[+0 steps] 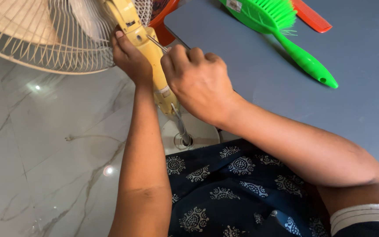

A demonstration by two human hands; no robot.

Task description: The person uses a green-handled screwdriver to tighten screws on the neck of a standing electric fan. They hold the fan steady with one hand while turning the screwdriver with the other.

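A cream pedestal fan with a wire grille (pixel 40 39) leans across the top left. Its yellowed neck (pixel 148 48) runs down to a metal pole (pixel 182 129) set in a round white base (pixel 198 134). My left hand (pixel 130 57) grips the neck from the left side. My right hand (pixel 198 79) is closed around a thin metal tool, a screwdriver shaft (pixel 158 44), whose tip touches the neck. The tool's handle is hidden inside my fist.
A grey-blue table top (pixel 321 109) fills the right. On it lie a bright green brush (pixel 281 26) and a red comb (pixel 310 15). A red object (pixel 165 17) sits behind the fan. Marble floor (pixel 49 153) spreads at left. My patterned dark clothing (pixel 233 193) is below.
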